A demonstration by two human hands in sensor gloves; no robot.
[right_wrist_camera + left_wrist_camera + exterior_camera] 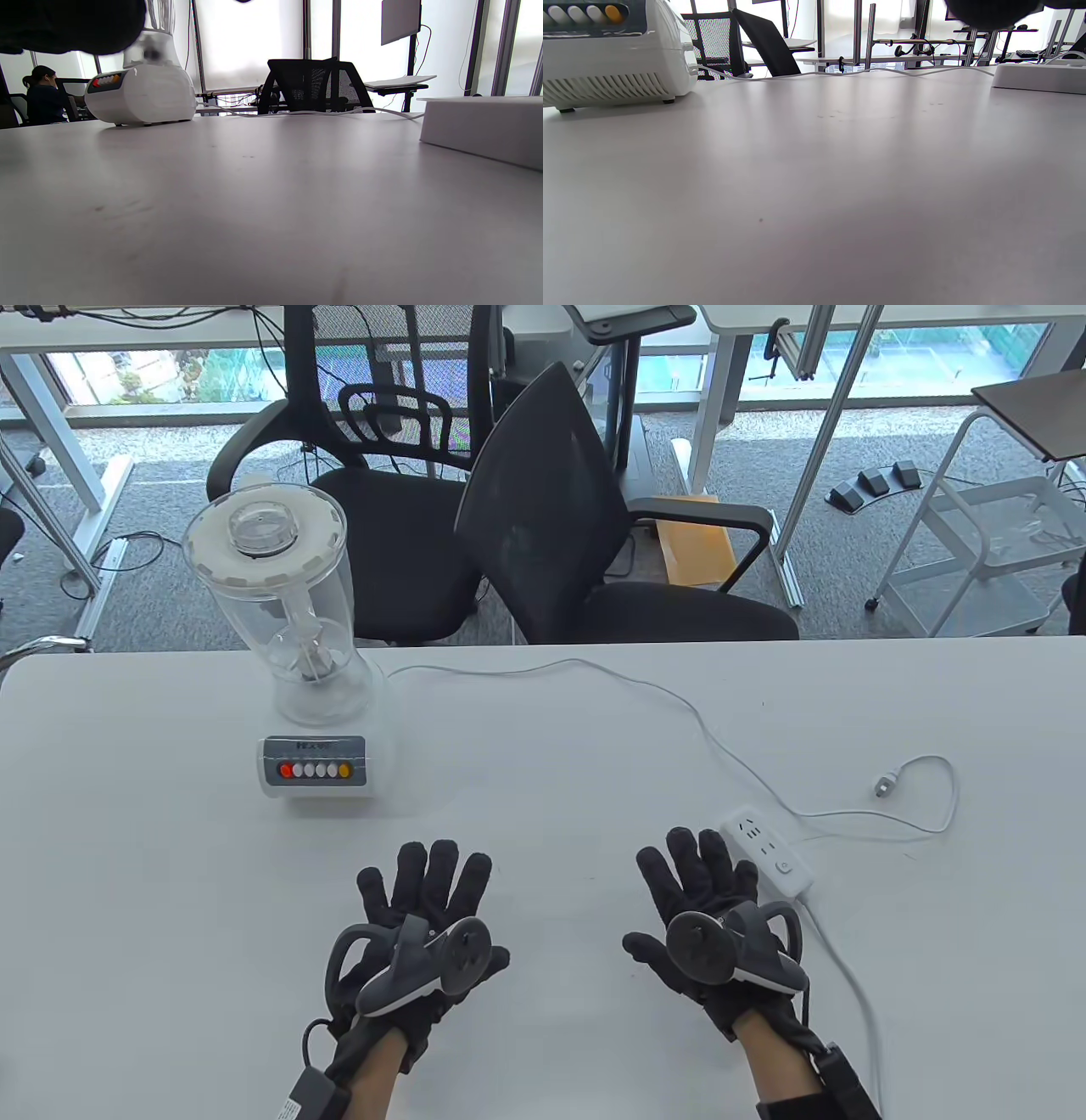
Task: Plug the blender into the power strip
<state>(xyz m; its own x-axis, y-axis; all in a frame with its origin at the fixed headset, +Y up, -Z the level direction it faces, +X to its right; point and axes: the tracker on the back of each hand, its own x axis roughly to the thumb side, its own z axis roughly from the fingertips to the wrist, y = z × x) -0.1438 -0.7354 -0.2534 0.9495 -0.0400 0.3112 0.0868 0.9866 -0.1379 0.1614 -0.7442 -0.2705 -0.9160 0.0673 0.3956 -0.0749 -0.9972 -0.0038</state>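
Observation:
A white blender (297, 661) with a clear jar stands on the white table (543, 729) at the left; its base shows in the left wrist view (606, 55) and the right wrist view (140, 93). Its white cord (645, 687) runs right to a loose plug (885, 786) lying on the table. A white power strip (768, 850) lies just right of my right hand (700, 891); it also shows in the right wrist view (483, 127) and the left wrist view (1039, 76). My left hand (424, 899) and right hand lie flat, fingers spread, holding nothing.
Two black office chairs (543, 517) stand beyond the table's far edge. The power strip's own cable (848, 976) runs toward the near right edge. A white cart (976, 551) stands at the far right on the floor.

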